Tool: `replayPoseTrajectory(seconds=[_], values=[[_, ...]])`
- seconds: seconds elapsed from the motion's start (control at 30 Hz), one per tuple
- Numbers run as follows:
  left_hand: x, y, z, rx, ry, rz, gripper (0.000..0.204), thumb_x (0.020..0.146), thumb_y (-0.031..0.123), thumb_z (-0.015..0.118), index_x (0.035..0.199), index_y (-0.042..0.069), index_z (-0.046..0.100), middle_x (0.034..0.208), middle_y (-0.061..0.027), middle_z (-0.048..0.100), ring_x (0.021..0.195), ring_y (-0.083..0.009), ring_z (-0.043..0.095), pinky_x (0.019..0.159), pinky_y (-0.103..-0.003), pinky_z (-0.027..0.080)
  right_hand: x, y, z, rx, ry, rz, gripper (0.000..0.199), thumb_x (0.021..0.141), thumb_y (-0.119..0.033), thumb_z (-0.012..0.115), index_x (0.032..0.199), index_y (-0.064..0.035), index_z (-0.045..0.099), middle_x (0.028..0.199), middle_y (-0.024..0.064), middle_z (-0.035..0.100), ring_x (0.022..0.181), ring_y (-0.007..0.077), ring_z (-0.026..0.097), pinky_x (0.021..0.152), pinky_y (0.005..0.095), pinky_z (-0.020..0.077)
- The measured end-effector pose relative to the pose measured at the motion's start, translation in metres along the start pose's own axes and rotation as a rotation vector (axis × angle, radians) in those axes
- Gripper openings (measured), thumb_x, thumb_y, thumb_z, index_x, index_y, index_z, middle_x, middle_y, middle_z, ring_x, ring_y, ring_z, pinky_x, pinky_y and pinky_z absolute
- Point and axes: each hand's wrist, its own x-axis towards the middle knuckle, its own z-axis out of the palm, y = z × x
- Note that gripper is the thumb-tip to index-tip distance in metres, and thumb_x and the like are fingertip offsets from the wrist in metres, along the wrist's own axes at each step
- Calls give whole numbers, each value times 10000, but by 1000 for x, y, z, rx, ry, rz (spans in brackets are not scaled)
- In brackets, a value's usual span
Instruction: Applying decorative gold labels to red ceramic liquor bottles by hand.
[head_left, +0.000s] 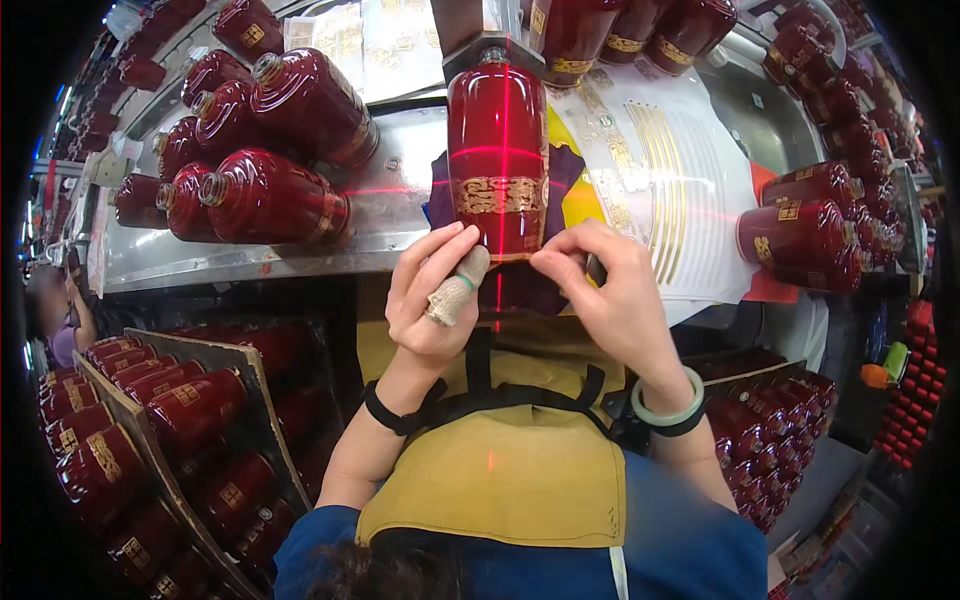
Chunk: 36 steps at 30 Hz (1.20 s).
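Note:
A dark red glass bottle (495, 120) with a gold patterned band lies in front of me, its neck pointing away under a metal bracket. At the left of its base, my left hand (432, 290) holds the edge between fingers and thumb; the thumb wears a pale cloth cover with a green band. Along the base edge runs a thin gold strip (515, 259). My right hand (610, 285) pinches the strip's right end. Something small and dark (597, 268) sits among its fingers; its kind is unclear. Red laser lines cross the bottle, and dark purple cloth (565, 170) lies under it.
A white sheet (680, 190) of gold strips and ornaments lies to the right, over something yellow (580, 205). Red bottles (275, 195) crowd the metal worktop's (400, 150) left, others (800, 240) its right. Bottle-filled racks (190, 400) stand below. At far left is another person (75, 315).

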Motion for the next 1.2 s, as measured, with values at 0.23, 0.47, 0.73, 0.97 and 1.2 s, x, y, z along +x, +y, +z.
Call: replayPoseTrajectory(seconds=[0.23, 0.47, 0.73, 0.97, 1.2], values=[[-8, -4, 2, -55, 39, -65, 267, 748, -141, 778, 998, -56, 731, 1104, -124, 757, 1024, -329, 723, 835, -384, 608, 1, 2, -34, -72, -113, 5, 211, 917, -176, 762, 875, 20, 700, 821, 118, 680, 778, 234, 624, 729, 352, 465], [-11, -2, 2, -20, 21, -57, 317, 748, -141, 780, 1055, -84, 723, 1109, -135, 754, 1032, -330, 721, 844, -389, 608, 3, 20, -28, -79, -92, 63, 251, 920, -217, 771, 884, 23, 708, 841, 130, 694, 804, 256, 645, 751, 361, 477], [-13, 2, 0, 90, 8, -10, 414, 780, -75, 832, 1170, -62, 697, 1252, -134, 700, 1164, -328, 658, 970, -403, 558, 3, 15, -22, -46, -81, 38, 250, 922, -220, 768, 882, 19, 707, 818, 131, 699, 773, 266, 644, 727, 369, 475], [1, 8, 3, 97, -91, 153, 339, 783, 0, 866, 1088, -36, 721, 1162, -122, 731, 1130, -320, 649, 916, -394, 571, 4, 14, -17, -37, -47, -8, 234, 930, -196, 756, 880, 24, 697, 767, 143, 666, 706, 260, 612, 677, 368, 458], [-6, -2, 4, -35, 48, -63, 308, 764, -91, 832, 1052, -69, 724, 1089, -128, 751, 1005, -314, 730, 833, -375, 623, 5, 6, -17, -20, -64, -4, 231, 925, -187, 763, 865, 24, 689, 762, 134, 663, 675, 244, 589, 639, 361, 443]])
